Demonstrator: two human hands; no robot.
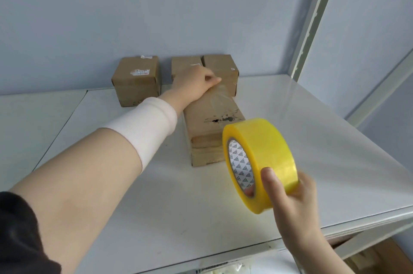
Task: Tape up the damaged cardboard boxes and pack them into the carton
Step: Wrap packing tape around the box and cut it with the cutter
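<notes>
One view is supplied. The wide-angle camera is worn on the person's head and faces forward and down onto a flat white shelf board point(134, 206). A pale blue back wall point(156, 5) fills the upper half of the frame. A white perforated metal upright point(312, 16) runs slanted near the right edge.

Nearest the lens, at lower right, the right hand point(297, 202) grips a yellow roll of packing tape point(266, 162), which appears large. At mid-depth, the left hand point(194, 85) pinches a clear tape strip point(220, 94) at the far end of a long brown cardboard box point(212, 126). Small brown cardboard cubes point(136, 81) against the wall mark the far limit.
</notes>
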